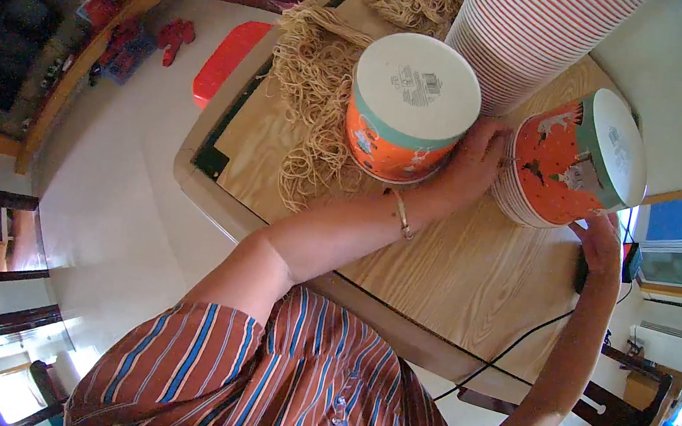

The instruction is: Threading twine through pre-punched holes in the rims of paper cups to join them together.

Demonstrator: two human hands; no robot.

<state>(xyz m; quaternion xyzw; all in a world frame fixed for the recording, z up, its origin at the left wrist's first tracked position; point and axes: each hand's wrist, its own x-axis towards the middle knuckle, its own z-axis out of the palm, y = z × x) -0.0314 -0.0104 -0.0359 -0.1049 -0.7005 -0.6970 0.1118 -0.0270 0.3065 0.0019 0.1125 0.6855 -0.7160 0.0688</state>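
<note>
An orange printed paper cup (409,106) with a teal band and a white base stands upside down near the middle of the wooden table (470,271). My left hand (466,169), with a thin bracelet at the wrist, grips its right side, and its fingertips reach the rim of a stack of like orange cups (569,160). That stack lies tilted on its side. My right hand (601,241) holds it from below at its near end.
A tall stack of red-and-white striped cups (533,32) stands behind both cups. A heap of tan cords (313,90) lies at the table's left. A black cable (512,345) crosses the near edge. A red stool (228,59) stands on the floor at the left.
</note>
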